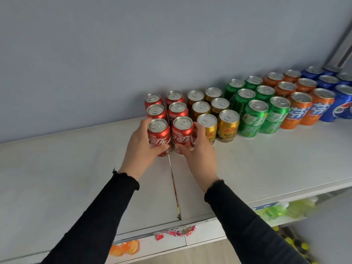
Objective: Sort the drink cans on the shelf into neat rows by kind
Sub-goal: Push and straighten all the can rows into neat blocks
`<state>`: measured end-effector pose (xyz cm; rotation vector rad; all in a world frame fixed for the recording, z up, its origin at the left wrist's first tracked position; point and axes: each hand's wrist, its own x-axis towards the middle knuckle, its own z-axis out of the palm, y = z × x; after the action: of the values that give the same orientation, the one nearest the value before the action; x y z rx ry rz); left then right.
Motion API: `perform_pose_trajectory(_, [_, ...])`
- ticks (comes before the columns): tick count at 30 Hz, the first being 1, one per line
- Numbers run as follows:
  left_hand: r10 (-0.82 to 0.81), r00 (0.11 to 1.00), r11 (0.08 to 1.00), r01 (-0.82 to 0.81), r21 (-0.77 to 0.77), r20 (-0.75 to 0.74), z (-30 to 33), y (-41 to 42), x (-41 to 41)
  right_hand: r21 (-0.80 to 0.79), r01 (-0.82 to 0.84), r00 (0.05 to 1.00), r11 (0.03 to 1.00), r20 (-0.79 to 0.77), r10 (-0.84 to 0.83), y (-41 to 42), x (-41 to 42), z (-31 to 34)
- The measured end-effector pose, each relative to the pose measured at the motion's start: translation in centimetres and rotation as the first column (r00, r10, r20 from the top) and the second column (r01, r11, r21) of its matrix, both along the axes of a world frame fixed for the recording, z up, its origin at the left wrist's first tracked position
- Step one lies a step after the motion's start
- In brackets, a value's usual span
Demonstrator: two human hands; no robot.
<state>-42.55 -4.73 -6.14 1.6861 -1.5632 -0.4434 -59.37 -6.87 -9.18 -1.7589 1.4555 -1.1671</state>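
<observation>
Drink cans stand in rows on a pale shelf [266, 161], grouped by colour from left to right: red cola cans [176, 109], gold cans [227, 126], green cans [251, 119], orange cans [297, 111] and blue cans [341, 105]. My left hand [142, 147] grips the front left red can [159, 134]. My right hand [197, 147] grips the front right red can [182, 132]. Both cans stand upright, side by side, at the front of the red rows.
A grey wall [133, 54] backs the shelf. A seam [174, 185] runs from under the red cans to the shelf's front edge. Torn red wrapper scraps [179, 232] and an orange sticker [125, 248] sit on the front edge. A lower shelf holds green-yellow packs [282, 208].
</observation>
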Motion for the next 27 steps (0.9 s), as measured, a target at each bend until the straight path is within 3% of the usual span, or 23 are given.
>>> perform_pose_trajectory(4, [-0.022,1.000,0.999,0.022,0.039,0.005,0.5,0.3,1.1,-0.064,-0.025,0.999,0.998,-0.049,0.021,0.3,-0.6,0.6])
perform_pose_trajectory(8, [-0.057,0.991,0.998,0.054,0.033,0.123,2.3,-0.1,2.8,-0.238,-0.084,0.963,0.968,-0.269,0.018,-0.9,-2.3,3.9])
perform_pose_trajectory(11, [-0.114,0.962,0.991,0.093,0.091,0.249,3.8,-0.8,3.2,-0.170,-0.191,0.831,0.967,-0.553,0.067,-2.7,-2.7,6.3])
perform_pose_trajectory(15, [-0.193,0.920,0.980,0.162,0.116,0.341,5.0,-1.4,2.8,-0.045,-0.314,0.629,0.948,-0.758,0.172,-4.1,-2.1,7.7])
perform_pose_trajectory(18, [-0.212,0.907,0.976,0.178,0.124,0.364,5.2,-1.8,2.9,-0.028,-0.348,0.564,0.937,-0.805,0.186,-5.0,-1.8,7.9])
perform_pose_trajectory(27, [-0.259,0.859,0.963,0.191,0.191,0.442,5.8,-2.7,3.1,0.009,-0.424,0.496,0.905,-0.834,0.241,-5.8,-2.2,8.0])
